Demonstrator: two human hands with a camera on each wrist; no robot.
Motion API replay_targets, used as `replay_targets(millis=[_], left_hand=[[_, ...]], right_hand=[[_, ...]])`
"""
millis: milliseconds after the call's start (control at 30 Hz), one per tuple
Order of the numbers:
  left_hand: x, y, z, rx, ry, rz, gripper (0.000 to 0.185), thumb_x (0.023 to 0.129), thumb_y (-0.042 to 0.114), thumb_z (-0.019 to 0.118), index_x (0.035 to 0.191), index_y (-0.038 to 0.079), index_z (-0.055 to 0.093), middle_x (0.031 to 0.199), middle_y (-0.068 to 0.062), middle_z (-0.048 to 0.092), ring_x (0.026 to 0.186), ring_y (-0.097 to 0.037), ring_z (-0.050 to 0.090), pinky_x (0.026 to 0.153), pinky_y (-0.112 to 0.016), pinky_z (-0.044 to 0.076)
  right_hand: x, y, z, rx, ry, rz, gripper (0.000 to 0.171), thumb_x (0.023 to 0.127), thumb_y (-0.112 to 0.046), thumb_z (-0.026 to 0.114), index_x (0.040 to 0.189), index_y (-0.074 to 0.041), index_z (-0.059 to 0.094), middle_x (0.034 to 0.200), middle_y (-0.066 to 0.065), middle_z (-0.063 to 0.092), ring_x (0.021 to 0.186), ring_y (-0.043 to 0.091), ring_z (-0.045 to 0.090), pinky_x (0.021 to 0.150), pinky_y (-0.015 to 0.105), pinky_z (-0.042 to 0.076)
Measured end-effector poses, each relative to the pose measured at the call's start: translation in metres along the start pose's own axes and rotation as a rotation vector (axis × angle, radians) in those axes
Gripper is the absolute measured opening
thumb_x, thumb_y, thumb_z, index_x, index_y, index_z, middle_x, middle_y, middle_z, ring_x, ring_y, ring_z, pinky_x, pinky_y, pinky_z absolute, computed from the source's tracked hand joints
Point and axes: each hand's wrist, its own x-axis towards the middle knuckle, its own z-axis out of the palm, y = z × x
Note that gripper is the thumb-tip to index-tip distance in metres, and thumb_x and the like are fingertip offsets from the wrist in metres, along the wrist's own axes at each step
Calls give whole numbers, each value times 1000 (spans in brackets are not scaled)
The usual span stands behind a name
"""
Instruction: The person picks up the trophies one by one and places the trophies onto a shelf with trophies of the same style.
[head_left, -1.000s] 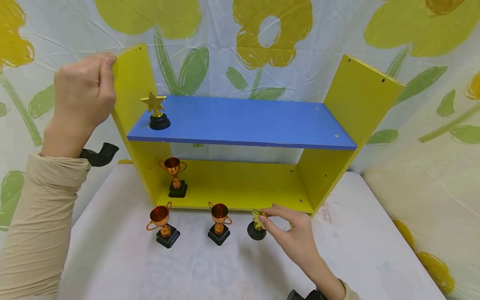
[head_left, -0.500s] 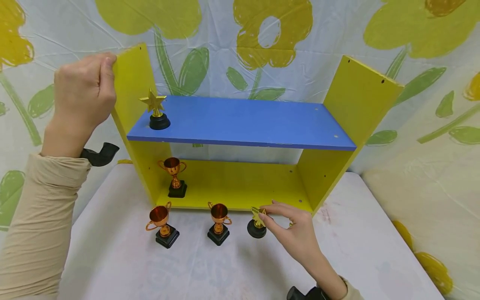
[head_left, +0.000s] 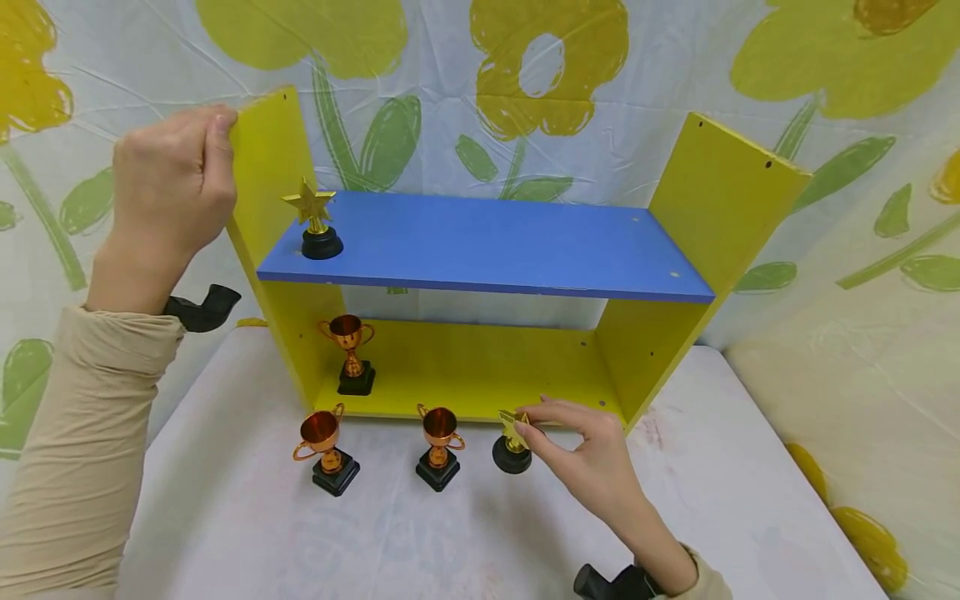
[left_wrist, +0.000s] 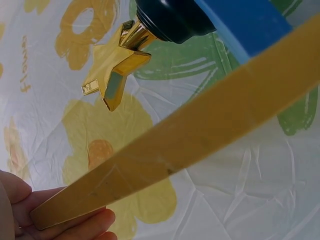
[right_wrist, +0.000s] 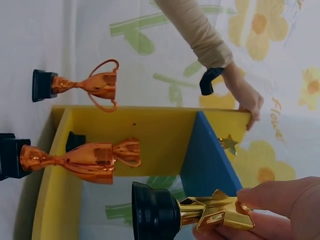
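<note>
As right hand [head_left: 596,462] pinches, glossy gold star trophy [right_wrist: 192,212], round black base [right_wrist: 156,212]

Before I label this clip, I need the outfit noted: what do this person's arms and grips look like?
The left sleeve is beige, long and wrinkled; the right sleeve, mostly out of view, is beige too. A curved black wrist piece shows on the left, another black piece on the right. The left grip and right grip are ungloved.

Backdrop [head_left: 442,92]: creased cloth, yellow flowers [head_left: 600,42], green leaves [head_left: 392,143]; far and right.
Table [head_left: 750,492]: white, faint reddish marks [head_left: 652,429] right.
</note>
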Motion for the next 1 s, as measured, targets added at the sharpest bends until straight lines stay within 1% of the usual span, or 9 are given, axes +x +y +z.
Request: replay_targets(millis=[167,367,567,800,1000], left_hand=[[0,0,1,-3,3,2,41,102,17,40,107,-10,70,101,-25,71,87,-50,67,69,-62,48],[-1,1,0,-3,3,-1,41,102,17,40,107,-10,70,100,-26,71,87,-50,67,68,-62,48],[0,1,1,-2,5,2,41,102,17,39,105,-10,70,99,-26,70,86,-51,66,67,-62,48],[0,0,2,4,11,-10,40,102,17,40,107,-9,71,102,-24,71,91,-50,67,71,-64,49],[0,0,2,4,8,-11,40,102,17,40,106,-9,71,101,-25,71,88,-51,67,70,-63,48]], right_hand=[[5,-4,-1,5,-2,-13,18,77,-4,83,93,-13,80,91,-8,75,108,25,69,94,46,52],[9,-9,-3,14,-18,-30,18,78,-3,82,93,-12,80,90,-8,75,109,26,68,94,47,52],[13,-13,-6,26,-31,-43,18,79,-1,80,94,-12,80,91,-8,75,110,26,68,95,46,51],[17,-15,-8,23,-44,-80,18,80,0,80,94,-11,79,91,-7,75,110,26,68,95,45,51],[20,-18,-9,27,-49,-89,17,80,-1,80,94,-12,79,92,-7,75,110,25,68,95,43,51]])
